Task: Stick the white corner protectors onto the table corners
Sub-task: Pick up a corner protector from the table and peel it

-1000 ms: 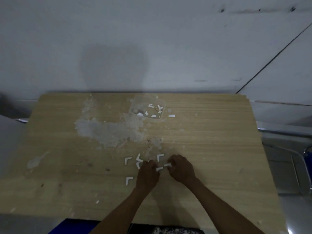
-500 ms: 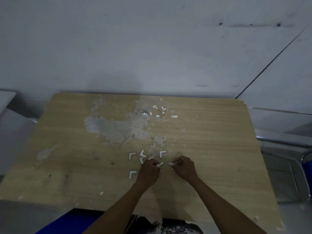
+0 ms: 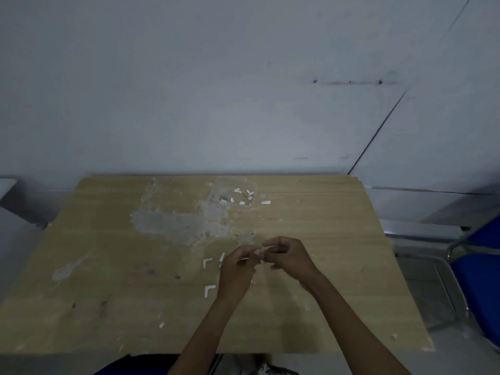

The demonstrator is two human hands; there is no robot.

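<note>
Looking down from the head view, a wooden table (image 3: 311, 266) fills the lower half of the scene, its far edge against a grey wall (image 3: 216, 90); both hands meet above the table's middle, close together, fingertips almost touching. The left hand (image 3: 236, 269) has its fingers curled and pinches a small white piece (image 3: 244, 259), which shows only as a thin blurred strip at its fingertips; the right hand (image 3: 288, 255), fingers also curled, pinches a thin white strip (image 3: 269, 247) between thumb and forefinger; whether the two bits are joined I cannot tell, since both are blurred. Three loose protectors lie flat on the table just left of the left hand: one L-shaped protector (image 3: 207, 262) to the left of the knuckles; a second (image 3: 221, 259) right beside the hand and partly hidden by it; a third (image 3: 209, 290) nearer, by the left wrist. Further off, toward the far edge, a clear tub (image 3: 216, 190) holds several white scraps (image 3: 242, 197); one more scrap (image 3: 265, 202) lies on the wood just right of the tub. A pale scraped patch (image 3: 176, 223) spreads left of the tub; a tiny white fleck (image 3: 161, 325) sits near the front left. A blue chair (image 3: 479, 266) stands off the table's right side.
</note>
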